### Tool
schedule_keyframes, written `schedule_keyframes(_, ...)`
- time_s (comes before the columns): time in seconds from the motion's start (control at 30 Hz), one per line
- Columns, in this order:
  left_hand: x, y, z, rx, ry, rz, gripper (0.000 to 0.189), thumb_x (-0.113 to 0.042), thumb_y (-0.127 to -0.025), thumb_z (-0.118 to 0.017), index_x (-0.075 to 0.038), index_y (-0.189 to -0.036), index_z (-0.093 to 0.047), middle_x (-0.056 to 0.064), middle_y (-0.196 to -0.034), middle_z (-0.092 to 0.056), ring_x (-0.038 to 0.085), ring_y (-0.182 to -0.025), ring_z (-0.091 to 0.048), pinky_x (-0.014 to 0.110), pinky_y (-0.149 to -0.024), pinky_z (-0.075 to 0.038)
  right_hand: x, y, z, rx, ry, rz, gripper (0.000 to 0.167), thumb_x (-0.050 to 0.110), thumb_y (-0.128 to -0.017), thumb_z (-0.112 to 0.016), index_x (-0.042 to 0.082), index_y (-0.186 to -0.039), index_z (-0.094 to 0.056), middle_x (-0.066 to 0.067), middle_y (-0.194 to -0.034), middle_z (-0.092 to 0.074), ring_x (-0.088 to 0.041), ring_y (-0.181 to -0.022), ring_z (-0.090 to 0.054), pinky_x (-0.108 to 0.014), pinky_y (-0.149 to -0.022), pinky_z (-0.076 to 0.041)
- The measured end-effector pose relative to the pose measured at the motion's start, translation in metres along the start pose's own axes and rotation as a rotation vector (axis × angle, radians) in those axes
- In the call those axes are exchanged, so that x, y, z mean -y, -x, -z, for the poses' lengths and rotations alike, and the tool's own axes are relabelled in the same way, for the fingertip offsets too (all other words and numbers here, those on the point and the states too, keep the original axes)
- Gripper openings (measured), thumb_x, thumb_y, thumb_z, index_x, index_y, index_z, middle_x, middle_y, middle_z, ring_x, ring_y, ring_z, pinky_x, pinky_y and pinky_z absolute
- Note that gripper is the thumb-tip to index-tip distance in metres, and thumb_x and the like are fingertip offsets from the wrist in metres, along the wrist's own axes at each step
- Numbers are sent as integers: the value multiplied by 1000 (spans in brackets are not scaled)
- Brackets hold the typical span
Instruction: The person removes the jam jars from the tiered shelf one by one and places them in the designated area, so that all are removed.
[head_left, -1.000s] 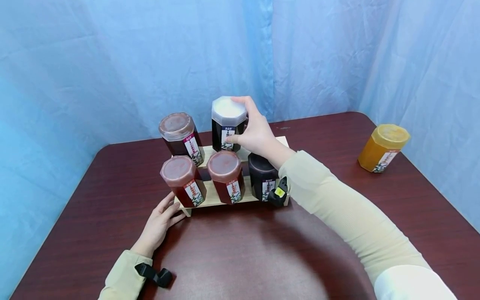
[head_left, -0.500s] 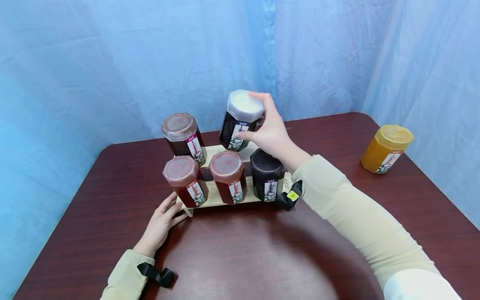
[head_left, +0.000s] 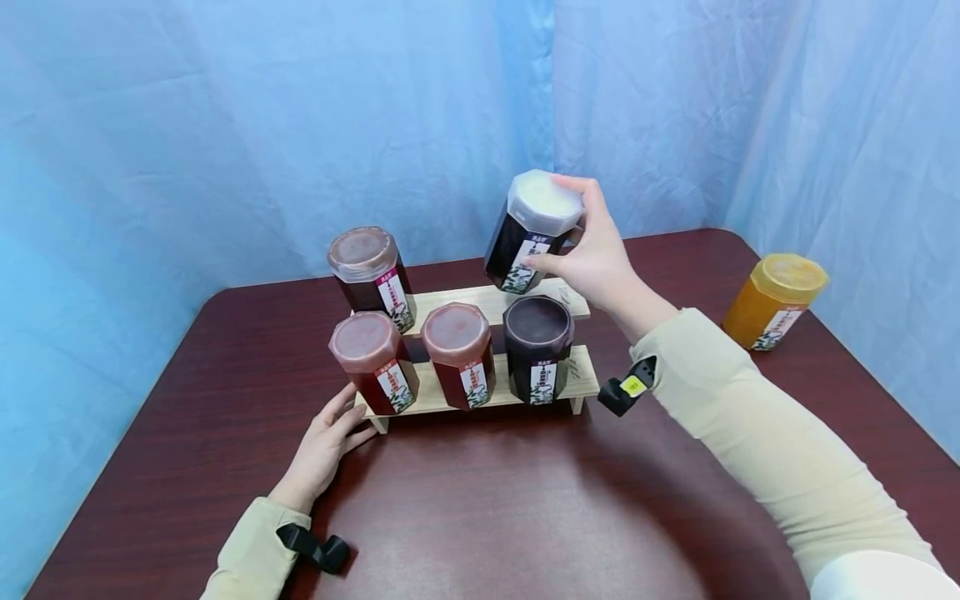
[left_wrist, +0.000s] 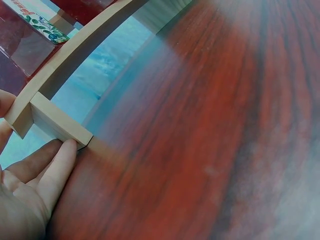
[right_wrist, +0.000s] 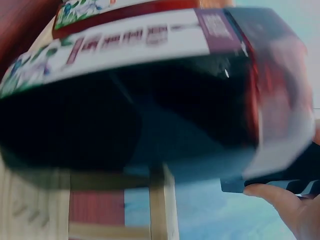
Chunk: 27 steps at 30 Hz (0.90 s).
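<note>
A dark jar (head_left: 525, 242) with a white lid and a blue-topped label is tilted above the upper shelf of the wooden two-tier rack (head_left: 465, 302). My right hand (head_left: 600, 250) grips it, thumb on the label side and fingers behind the lid. On the rack's left end rests my left hand (head_left: 326, 446); its fairly straight fingers touch the shelf end and leg (left_wrist: 60, 120). The lower shelf carries two red jars (head_left: 375, 362) and a dark purple jar (head_left: 538, 350), which fills much of the right wrist view. A dark jar with a pink label (head_left: 372, 275) stands at the upper left.
A yellow jar (head_left: 776, 302) stands on the dark red table (head_left: 480, 500), well to the right of the rack. Blue curtains (head_left: 300, 125) hang behind and beside the table.
The right hand has lifted the white-lidded jar off the upper shelf and moved it right, tilting it. My left hand stays at the rack's left end.
</note>
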<state>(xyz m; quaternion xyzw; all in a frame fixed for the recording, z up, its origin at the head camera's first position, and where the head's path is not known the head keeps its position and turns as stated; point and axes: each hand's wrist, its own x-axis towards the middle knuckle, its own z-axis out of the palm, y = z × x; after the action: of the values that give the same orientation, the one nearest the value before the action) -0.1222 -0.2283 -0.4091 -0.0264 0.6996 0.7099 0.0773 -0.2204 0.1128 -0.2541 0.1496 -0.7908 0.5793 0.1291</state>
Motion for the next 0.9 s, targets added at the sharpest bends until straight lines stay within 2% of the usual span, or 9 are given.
schedule_keyframes(0.13,0,-2,-1,1,0,6,55,-10,-99,-40,-3,-150,-20,23,-138,-32,-2,-96,-57,21,-83,-51,-3,2,15,-10,59,-4,86,-3,-71,-78,14,-141,-30,-12,-135,-39,-25,-103,-53,-23,-69,-51)
schedule_keyframes(0.37,0,-4,-1,-3,-6,9,55,-10,-99,-40,-3,-150,-20,23,-138,-33,-2,-96,-58,21,-83,-51,-11,9,38,-29,197,-1,85,2,-71,-80,14,-140,-32,-11,-130,-40,-21,-85,-47,-18,-64,-43)
schedule_keyframes(0.6,1,-5,0,-4,-4,5,55,-9,-99,-40,-3,-150,-20,23,-139,-32,-1,-96,-58,21,-83,-51,-21,16,54,-21,276,-19,85,6,-72,-80,16,-141,-32,-10,-132,-41,-18,-87,-46,-17,-64,-40)
schedule_keyframes(0.9,2,-4,0,-1,-2,6,56,-9,-99,-39,-1,-150,-18,25,-141,-30,-2,-96,-58,21,-83,-51,-32,29,70,-5,353,-36,85,6,-72,-80,17,-142,-32,-13,-128,-44,-23,-83,-46,-17,-62,-38)
